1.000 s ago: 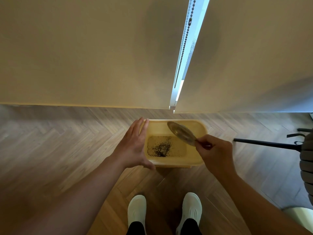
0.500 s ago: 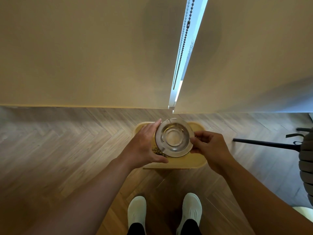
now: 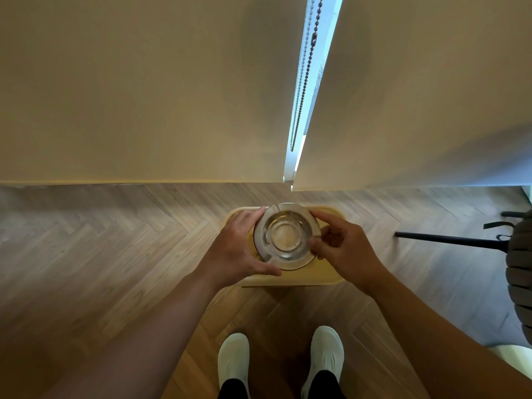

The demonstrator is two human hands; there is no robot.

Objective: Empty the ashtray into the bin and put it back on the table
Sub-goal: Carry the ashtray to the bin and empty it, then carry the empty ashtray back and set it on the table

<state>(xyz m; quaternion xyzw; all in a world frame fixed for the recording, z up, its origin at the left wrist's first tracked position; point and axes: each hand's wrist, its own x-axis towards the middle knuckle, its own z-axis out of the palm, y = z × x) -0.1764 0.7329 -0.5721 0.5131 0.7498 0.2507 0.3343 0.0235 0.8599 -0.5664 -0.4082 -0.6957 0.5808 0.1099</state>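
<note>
Holding glass ashtray (image 3: 287,236) upright, both hands' fingers (image 3: 253,217) wrapped on rim, hiding most of bin (image 3: 331,276) (contents unseen).

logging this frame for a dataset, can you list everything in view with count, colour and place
ashtray: 1, clear glass, right way up, bowl looks empty, held over the bin
bin: 1, yellow, on the floor ahead of the feet, mostly hidden under the ashtray and hands
roller blinds: 2, beige, hanging down to near the floor across the top of the view
bead chain: 1, dark, hanging in the bright gap between the blinds
floor: 1, brown herringbone wood
chair: 1, grey ribbed seat with a black leg, right edge, only partly in view
left hand: 1, bare, gripping the ashtray's left rim
right hand: 1, bare, gripping its right rim
shoes: 2, white, bottom centre
</note>
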